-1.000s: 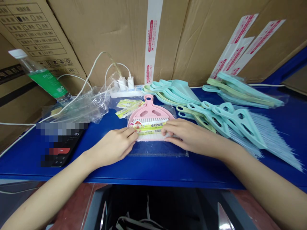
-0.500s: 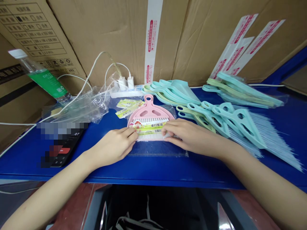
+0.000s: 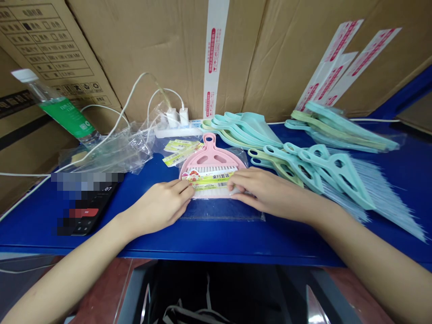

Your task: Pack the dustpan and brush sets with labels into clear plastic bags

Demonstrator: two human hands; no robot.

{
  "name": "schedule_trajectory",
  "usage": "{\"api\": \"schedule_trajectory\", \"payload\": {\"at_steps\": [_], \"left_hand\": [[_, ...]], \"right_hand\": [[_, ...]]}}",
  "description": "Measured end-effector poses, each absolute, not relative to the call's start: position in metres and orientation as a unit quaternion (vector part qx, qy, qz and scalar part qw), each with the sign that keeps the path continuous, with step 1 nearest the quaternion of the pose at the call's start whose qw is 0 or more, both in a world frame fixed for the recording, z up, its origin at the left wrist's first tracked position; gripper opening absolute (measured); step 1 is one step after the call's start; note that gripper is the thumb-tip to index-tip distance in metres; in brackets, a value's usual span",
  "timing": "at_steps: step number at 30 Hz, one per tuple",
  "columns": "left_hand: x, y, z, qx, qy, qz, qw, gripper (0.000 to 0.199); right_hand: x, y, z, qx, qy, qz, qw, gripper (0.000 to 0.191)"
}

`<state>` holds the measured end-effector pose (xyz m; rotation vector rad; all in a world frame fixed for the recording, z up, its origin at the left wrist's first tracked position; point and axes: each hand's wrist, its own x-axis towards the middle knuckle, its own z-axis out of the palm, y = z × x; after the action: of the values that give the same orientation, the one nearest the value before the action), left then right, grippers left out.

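Unmoved vs prev: L hand (image 3: 168, 204), R hand (image 3: 258, 189) at pink dustpan (image 3: 210, 154), can't tell grip; brushes (image 3: 328, 170) R; label (image 3: 205, 178) “桌扫套装”.

A phone (image 3: 97, 201) lies near a green-labelled bottle (image 3: 68, 115).

Bare forearms (image 3: 77, 263) — bare hands (image 3: 165, 204)
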<state>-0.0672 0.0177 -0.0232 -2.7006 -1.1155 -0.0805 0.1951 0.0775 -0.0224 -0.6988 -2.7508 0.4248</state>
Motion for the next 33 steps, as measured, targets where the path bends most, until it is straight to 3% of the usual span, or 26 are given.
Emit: {"api": "schedule_trajectory", "payload": {"at_steps": [33], "left_hand": [[-0.0671,0.018,-0.0236,-0.92,-0.373,-0.034,0.114,0.019]], "right_hand": [[0.1954,0.0778,-0.0244,-0.245,-0.949,0.14,0.138,0.013]]}}
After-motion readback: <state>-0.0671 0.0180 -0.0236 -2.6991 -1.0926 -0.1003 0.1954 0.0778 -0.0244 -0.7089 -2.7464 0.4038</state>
